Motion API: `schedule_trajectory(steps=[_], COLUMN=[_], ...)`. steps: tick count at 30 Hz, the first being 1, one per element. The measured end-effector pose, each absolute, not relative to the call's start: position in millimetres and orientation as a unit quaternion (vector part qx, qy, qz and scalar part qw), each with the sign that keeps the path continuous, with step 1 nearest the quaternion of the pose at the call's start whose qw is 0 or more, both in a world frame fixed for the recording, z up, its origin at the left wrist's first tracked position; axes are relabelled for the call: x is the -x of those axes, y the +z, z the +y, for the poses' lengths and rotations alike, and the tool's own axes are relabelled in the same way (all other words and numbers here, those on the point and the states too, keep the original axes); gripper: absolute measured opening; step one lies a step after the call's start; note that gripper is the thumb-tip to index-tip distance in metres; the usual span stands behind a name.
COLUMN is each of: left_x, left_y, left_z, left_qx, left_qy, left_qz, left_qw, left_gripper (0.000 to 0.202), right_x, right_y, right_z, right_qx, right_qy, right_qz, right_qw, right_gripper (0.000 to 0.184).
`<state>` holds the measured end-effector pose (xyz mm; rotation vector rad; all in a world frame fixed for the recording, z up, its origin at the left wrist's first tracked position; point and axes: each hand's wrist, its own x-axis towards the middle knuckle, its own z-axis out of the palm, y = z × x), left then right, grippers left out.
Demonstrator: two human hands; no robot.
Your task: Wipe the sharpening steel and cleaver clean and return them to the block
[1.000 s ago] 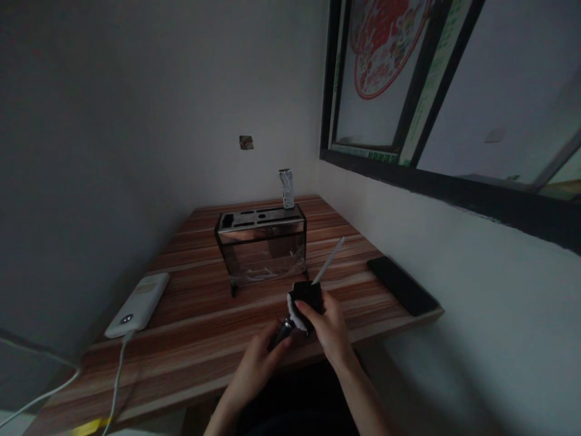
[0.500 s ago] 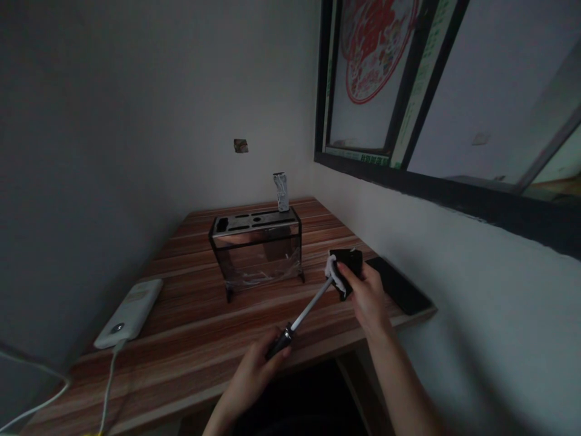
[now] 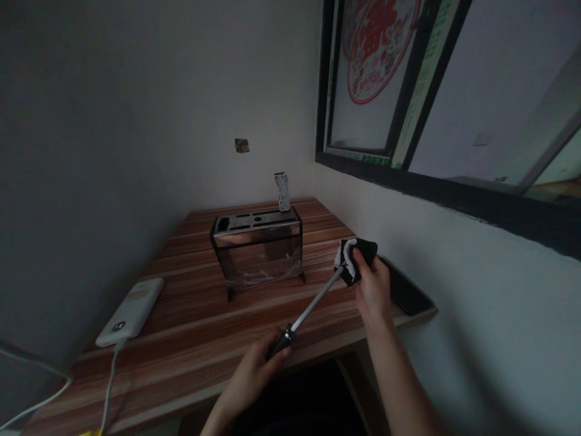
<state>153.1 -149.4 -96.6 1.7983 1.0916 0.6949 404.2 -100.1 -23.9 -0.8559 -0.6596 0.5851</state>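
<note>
My left hand (image 3: pixel 259 363) is wrapped round the black handle of a honing steel (image 3: pixel 316 301), a grey rod that slants up to the right. My right hand (image 3: pixel 373 287) grips a folded black and white cloth (image 3: pixel 356 257) at the rod's far end. The rod's tip is hidden by the cloth. Behind the rod stands a knife block (image 3: pixel 258 254) with clear sides and a slotted top. A small grey-white object (image 3: pixel 282 192) stands at the block's right end; I cannot tell its kind.
A white power bank (image 3: pixel 131 312) with a cable (image 3: pixel 109 381) lies at left on the wooden table (image 3: pixel 190 339). Close to the right wall is a flat black object (image 3: pixel 406 290), partly behind my right hand. A dark-framed window (image 3: pixel 390 163) is above.
My right hand has slid with the cloth up and to the right, towards the rod's far end. My left hand and the handle have stayed almost still.
</note>
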Motion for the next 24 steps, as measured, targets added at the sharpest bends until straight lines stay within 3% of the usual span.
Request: schedule_trajectory(steps=[6, 14, 19, 24], left_x=[-153, -152, -154, -154], left_y=[-96, -102, -102, -99], left_z=[-150, -149, -146, -145], left_qx=[-0.712, -0.657, -0.655, -0.665], left_qy=[0.292, 0.329, 0.353, 0.356], left_qz=[0.444, 0.493, 0.457, 0.435], left_qw=[0.459, 0.466, 0.487, 0.492], left_gripper=[0.035, 0.053, 0.049, 0.046], right_x=[-381, -331, -309, -302], right_y=[-32, -58, -66, -68], right_z=[-104, -120, -133, -139], right_qx=[0.427, 0.447, 0.463, 0.476], right_qy=[0.293, 0.394, 0.409, 0.416], right_qz=[-0.333, -0.433, -0.49, -0.47], right_qw=[0.788, 0.676, 0.614, 0.616], right_gripper=[0.032, 0.029, 0.033, 0.037])
